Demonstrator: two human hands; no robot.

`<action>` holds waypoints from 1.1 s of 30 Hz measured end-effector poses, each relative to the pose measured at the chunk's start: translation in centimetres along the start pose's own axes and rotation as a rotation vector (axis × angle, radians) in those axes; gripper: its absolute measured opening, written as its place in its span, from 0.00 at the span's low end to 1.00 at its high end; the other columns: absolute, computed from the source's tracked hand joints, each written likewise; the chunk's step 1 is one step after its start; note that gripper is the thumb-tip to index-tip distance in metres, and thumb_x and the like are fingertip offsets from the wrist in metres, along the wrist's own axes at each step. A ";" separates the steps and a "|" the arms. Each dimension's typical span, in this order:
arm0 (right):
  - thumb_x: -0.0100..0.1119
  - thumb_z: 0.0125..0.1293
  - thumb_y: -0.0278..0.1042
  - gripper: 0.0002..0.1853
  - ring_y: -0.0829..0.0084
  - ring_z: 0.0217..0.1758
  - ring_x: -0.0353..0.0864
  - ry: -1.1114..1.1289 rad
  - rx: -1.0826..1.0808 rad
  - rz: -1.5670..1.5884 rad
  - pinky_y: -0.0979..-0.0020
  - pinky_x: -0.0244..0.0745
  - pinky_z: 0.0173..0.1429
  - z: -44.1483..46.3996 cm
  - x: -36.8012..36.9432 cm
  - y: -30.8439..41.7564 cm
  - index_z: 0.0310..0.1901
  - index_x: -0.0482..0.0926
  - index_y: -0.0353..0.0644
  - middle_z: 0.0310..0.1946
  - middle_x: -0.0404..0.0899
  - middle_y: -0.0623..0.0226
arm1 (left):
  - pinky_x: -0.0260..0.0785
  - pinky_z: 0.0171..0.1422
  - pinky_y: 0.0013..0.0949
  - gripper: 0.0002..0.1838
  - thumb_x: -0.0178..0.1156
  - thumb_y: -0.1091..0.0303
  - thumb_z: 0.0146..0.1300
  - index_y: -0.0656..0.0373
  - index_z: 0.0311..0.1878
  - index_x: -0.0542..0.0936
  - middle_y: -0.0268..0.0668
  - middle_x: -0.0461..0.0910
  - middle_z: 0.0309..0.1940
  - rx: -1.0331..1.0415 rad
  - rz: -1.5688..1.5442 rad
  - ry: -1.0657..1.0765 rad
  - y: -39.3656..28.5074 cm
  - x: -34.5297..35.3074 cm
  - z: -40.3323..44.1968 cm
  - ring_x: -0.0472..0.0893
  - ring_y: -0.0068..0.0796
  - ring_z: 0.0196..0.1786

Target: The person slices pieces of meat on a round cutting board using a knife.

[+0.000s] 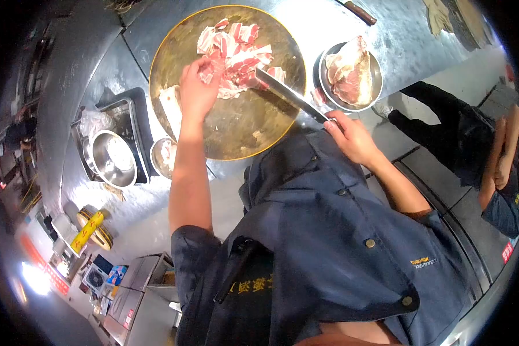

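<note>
Cut pieces of red and white raw meat (245,60) lie heaped on a round wooden chopping board (236,130) with a yellow rim. My left hand (197,89) is at the heap's left edge, its fingers curled round a piece of meat. A knife (294,97) is in my right hand (352,137), which grips it at the handle. Its blade points up and left over the board, and the tip is beside the heap's right edge. A pale slab of meat (170,106) rests at the board's left edge, partly behind my left wrist.
Right of the board stands a metal bowl (376,86) with a large meat piece. A second knife (360,12) lies at the top. At left are a dark tray (141,115) with metal bowls and a small bowl (155,158). Another person (464,135) stands at right.
</note>
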State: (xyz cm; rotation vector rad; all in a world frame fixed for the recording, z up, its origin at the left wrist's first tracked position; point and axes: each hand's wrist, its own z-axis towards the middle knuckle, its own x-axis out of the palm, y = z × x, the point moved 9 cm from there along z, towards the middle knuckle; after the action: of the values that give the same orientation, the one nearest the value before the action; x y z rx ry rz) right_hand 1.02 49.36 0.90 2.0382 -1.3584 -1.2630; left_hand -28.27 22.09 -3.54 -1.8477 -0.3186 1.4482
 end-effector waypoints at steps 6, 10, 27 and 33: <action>0.57 0.84 0.49 0.18 0.41 0.46 0.89 0.015 0.025 -0.016 0.48 0.80 0.51 0.0 -0.3 0.0 0.61 0.80 0.44 0.39 0.87 0.45 | 0.62 0.81 0.55 0.31 0.78 0.50 0.59 0.46 0.65 0.84 0.45 0.68 0.75 0.162 0.349 0.001 -5.2 2.9 4.2 0.67 0.56 0.78; 0.57 0.84 0.49 0.17 0.39 0.46 0.88 -0.007 0.025 -0.013 0.46 0.79 0.50 -0.4 -0.5 -1.0 0.61 0.80 0.46 0.39 0.87 0.45 | 0.65 0.75 0.53 0.25 0.74 0.54 0.63 0.50 0.62 0.85 0.41 0.79 0.63 0.467 0.555 0.124 -7.1 6.0 1.9 0.74 0.49 0.72; 0.57 0.84 0.48 0.17 0.39 0.44 0.88 0.018 0.023 0.065 0.47 0.80 0.49 0.9 -0.8 -2.2 0.61 0.78 0.46 0.37 0.88 0.46 | 0.79 0.59 0.52 0.19 0.70 0.56 0.69 0.55 0.58 0.86 0.48 0.86 0.48 0.121 0.465 0.274 -6.7 8.5 -1.5 0.86 0.60 0.49; 0.57 0.83 0.47 0.16 0.39 0.43 0.88 -0.006 0.011 0.043 0.47 0.80 0.48 0.7 -0.7 -2.9 0.61 0.78 0.45 0.36 0.87 0.47 | 0.79 0.59 0.45 0.26 0.73 0.51 0.67 0.60 0.59 0.86 0.45 0.90 0.44 -0.157 -0.077 0.121 -3.8 3.3 4.9 0.88 0.43 0.48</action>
State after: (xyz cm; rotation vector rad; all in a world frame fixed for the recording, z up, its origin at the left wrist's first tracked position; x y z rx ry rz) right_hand 1.89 51.46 -1.23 2.0034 -1.4067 -1.2472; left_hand -30.70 28.68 -3.69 -2.0168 -0.4493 1.2843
